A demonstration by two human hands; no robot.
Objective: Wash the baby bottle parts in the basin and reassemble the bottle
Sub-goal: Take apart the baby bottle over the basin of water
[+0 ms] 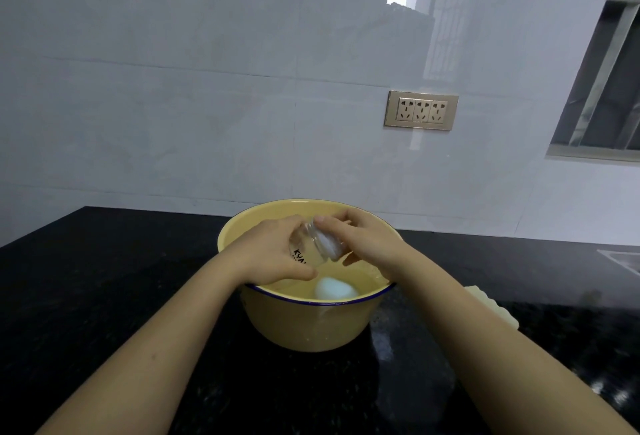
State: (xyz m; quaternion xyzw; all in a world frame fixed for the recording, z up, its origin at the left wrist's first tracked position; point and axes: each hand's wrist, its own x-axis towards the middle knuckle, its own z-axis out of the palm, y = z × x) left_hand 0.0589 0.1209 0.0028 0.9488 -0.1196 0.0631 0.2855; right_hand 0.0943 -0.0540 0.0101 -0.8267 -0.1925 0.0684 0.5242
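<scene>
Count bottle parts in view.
2: clear bottle body held by left hand and right hand over the basin; pale rounded piece in its water. More may be hidden.

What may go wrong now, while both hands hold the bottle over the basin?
1. The clear bottle, held between the left hand and the right hand, may slip and fall into the yellow basin.
2. Splashed water might reach the wall socket behind the basin.

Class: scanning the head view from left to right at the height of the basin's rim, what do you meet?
Left hand → clear bottle → right hand → pale object on the counter.
</scene>
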